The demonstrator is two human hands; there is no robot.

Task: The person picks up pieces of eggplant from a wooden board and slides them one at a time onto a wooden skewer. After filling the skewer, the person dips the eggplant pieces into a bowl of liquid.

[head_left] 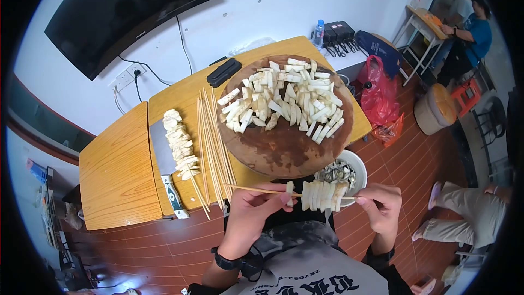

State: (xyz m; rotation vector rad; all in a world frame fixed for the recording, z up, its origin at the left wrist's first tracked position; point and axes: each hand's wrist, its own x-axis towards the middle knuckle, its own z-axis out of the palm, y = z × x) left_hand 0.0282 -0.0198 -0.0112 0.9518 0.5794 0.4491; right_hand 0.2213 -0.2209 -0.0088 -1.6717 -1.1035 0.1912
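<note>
My left hand (252,214) is closed, pinching a pale vegetable strip (290,193) that sits on a thin wooden skewer (256,189). Farther along this skewer, several more strips (322,195) are packed side by side. The fingers of my right hand (381,203) are closed on the skewer's other end. Above my hands, a round wooden cutting board (273,153) carries a heap of cut pale strips (297,95). To its left lie a bundle of bare skewers (214,145) and a loaded skewer (181,145) resting partly on a cleaver (162,150).
The yellow wooden table (114,175) stands against the wall. A white bowl (361,170) of peelings is beyond my right hand. On the right are a red plastic bag (376,90), a lidded bucket (428,117), and people, one standing nearby in light trousers (464,216).
</note>
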